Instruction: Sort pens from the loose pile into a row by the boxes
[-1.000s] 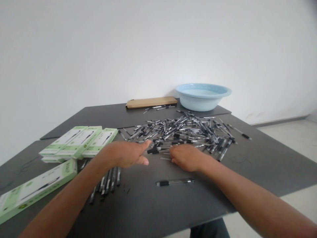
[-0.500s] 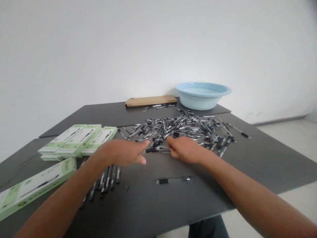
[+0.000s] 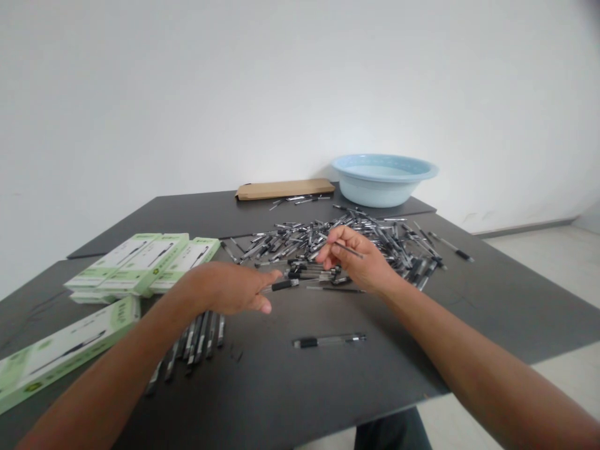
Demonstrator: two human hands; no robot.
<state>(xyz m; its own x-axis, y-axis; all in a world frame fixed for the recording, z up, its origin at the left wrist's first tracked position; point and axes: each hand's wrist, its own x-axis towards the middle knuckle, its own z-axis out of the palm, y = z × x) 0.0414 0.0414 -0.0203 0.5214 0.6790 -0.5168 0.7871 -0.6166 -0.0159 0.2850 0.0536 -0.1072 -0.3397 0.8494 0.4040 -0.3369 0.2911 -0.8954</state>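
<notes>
My left hand (image 3: pixel 241 287) is stretched out over the table, thumb and fingers apart. A clear pen with a black grip (image 3: pixel 284 285) runs into the gap below its fingers; I cannot tell whether the hand touches it. At the near edge of the pen pile (image 3: pixel 300 240), my right hand (image 3: pixel 354 256) is raised, closed on a thin dark pen refill (image 3: pixel 347 250) that slants down to the right across the fingers. Below that hand another thin refill (image 3: pixel 335 289) lies flat. One single pen (image 3: pixel 328 340) lies nearer to me.
Several pens (image 3: pixel 201 337) lie side by side under my left forearm. Green and white pen boxes (image 3: pixel 150 262) are stacked at left, with another box (image 3: pixel 70 344) in front. Behind the pile stand a light blue basin (image 3: pixel 375 187) and a flat brown cardboard piece (image 3: pixel 285 189).
My right hand has lifted from the pile's near edge and turned, and the thin refill now shows in its fingers. The left hand has barely moved.
</notes>
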